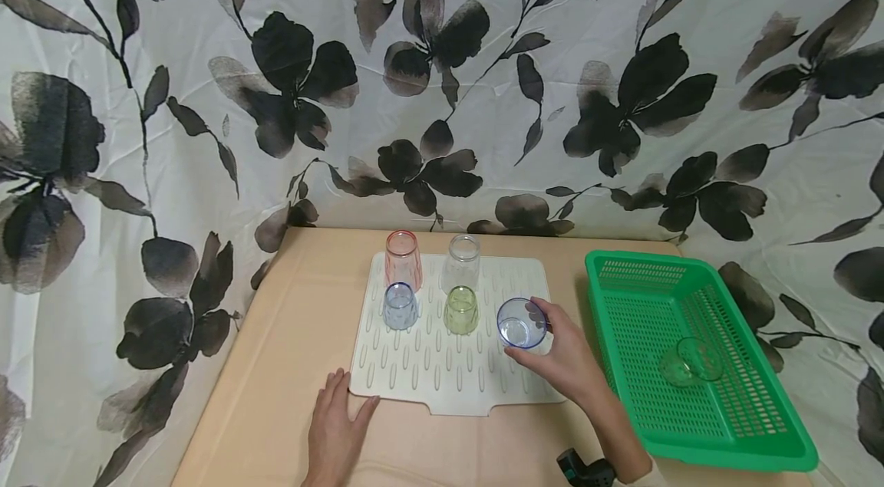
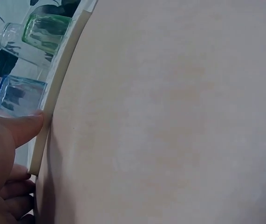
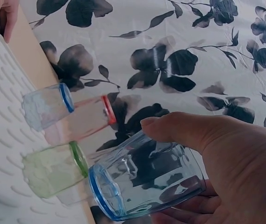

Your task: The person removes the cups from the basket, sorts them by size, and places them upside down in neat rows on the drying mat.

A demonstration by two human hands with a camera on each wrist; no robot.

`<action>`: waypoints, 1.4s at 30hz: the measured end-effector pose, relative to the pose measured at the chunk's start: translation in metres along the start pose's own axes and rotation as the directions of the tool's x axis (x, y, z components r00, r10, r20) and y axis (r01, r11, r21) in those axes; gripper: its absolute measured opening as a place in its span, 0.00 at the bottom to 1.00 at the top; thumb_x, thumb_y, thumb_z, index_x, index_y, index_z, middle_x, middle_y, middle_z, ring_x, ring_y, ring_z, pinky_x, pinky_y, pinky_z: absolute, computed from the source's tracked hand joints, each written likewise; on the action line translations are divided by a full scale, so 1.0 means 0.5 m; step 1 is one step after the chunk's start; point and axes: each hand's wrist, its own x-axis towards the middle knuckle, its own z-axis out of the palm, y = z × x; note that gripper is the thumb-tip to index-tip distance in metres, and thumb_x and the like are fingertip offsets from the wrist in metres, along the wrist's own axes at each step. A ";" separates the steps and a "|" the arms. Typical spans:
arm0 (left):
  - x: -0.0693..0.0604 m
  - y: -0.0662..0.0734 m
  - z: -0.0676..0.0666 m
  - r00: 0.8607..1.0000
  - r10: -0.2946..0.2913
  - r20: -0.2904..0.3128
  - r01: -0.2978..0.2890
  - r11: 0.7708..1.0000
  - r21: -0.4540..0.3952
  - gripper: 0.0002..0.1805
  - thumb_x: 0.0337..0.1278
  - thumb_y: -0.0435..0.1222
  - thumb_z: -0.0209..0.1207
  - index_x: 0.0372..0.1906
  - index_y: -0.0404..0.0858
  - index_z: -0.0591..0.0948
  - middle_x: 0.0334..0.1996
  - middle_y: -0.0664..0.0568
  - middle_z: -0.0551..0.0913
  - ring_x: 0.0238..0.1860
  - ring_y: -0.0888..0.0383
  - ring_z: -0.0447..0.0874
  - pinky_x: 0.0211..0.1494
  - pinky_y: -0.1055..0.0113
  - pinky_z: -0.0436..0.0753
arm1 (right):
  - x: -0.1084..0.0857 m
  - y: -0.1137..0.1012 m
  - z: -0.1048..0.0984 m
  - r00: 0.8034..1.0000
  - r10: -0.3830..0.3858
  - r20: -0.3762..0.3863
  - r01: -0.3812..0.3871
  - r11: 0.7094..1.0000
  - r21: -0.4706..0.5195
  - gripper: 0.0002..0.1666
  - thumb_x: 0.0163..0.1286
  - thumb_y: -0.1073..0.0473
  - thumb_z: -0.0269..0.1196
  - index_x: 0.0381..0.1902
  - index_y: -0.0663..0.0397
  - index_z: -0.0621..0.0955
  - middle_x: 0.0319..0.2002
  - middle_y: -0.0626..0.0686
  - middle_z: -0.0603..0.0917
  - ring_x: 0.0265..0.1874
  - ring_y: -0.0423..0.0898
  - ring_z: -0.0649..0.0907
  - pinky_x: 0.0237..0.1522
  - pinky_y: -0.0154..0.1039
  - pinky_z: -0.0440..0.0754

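Observation:
My right hand [image 1: 559,353] grips a clear glass with a blue ring [image 1: 521,324], thumb on one side and fingers on the other. The glass is over the right part of a white ridged draining board [image 1: 459,395]; whether it touches the board I cannot tell. A blue glass [image 1: 400,305], a green glass [image 1: 460,310], a red glass [image 1: 404,259] and a colourless glass [image 1: 461,261] stand on the board. At its near left corner my left hand [image 1: 337,429] rests, touching the edge with thumb and fingertips.
A green plastic basket [image 1: 766,426] stands right of the board, with a greenish glass [image 1: 691,362] in it, seemingly lying on its side. Behind the light wooden table [image 1: 276,364] hangs a white floral curtain [image 1: 497,126]. A black device [image 1: 585,468] sits at my right wrist.

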 end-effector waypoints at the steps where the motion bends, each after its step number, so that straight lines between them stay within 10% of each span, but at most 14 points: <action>1: 0.000 0.000 -0.002 1.000 -0.007 0.005 0.007 1.000 -0.009 0.43 0.62 0.51 0.66 0.72 0.29 0.66 0.75 0.33 0.61 0.80 0.35 0.49 0.83 0.40 0.51 | -0.001 0.000 0.002 1.000 -0.004 0.003 0.004 1.000 0.001 0.52 0.49 0.50 0.81 0.68 0.61 0.70 0.58 0.61 0.80 0.54 0.57 0.83 0.56 0.56 0.88; 16: 0.006 0.050 -0.051 0.998 0.053 -0.045 -0.059 0.990 -0.127 0.36 0.63 0.48 0.66 0.68 0.30 0.72 0.70 0.35 0.71 0.72 0.34 0.67 0.74 0.40 0.72 | -0.012 -0.011 0.014 0.999 -0.051 0.016 0.051 0.999 0.004 0.53 0.46 0.50 0.82 0.68 0.59 0.71 0.57 0.59 0.82 0.52 0.56 0.84 0.54 0.55 0.89; 24: 0.002 0.122 -0.071 0.976 0.214 -0.050 -0.217 0.904 -0.368 0.29 0.57 0.45 0.71 0.63 0.44 0.79 0.60 0.51 0.83 0.59 0.49 0.85 0.61 0.54 0.87 | -0.016 -0.020 0.017 0.997 -0.065 0.030 0.065 0.998 0.006 0.53 0.45 0.49 0.82 0.67 0.58 0.71 0.56 0.57 0.83 0.51 0.53 0.84 0.53 0.51 0.89; 34: -0.002 0.200 -0.094 0.854 0.520 0.018 -0.455 0.763 -0.459 0.32 0.54 0.49 0.73 0.65 0.59 0.76 0.61 0.61 0.81 0.58 0.58 0.85 0.58 0.62 0.88 | -0.025 -0.040 0.025 0.991 -0.097 0.093 0.092 0.994 0.059 0.52 0.45 0.52 0.83 0.67 0.56 0.71 0.58 0.54 0.82 0.53 0.50 0.84 0.55 0.51 0.89; 42: -0.002 0.249 -0.097 0.766 0.640 0.064 -0.539 0.692 -0.480 0.36 0.53 0.48 0.73 0.68 0.57 0.73 0.63 0.61 0.79 0.59 0.58 0.83 0.59 0.59 0.88 | -0.031 -0.058 0.031 0.981 -0.142 0.135 0.135 0.989 0.065 0.52 0.46 0.51 0.83 0.67 0.54 0.72 0.58 0.50 0.81 0.54 0.47 0.83 0.55 0.50 0.88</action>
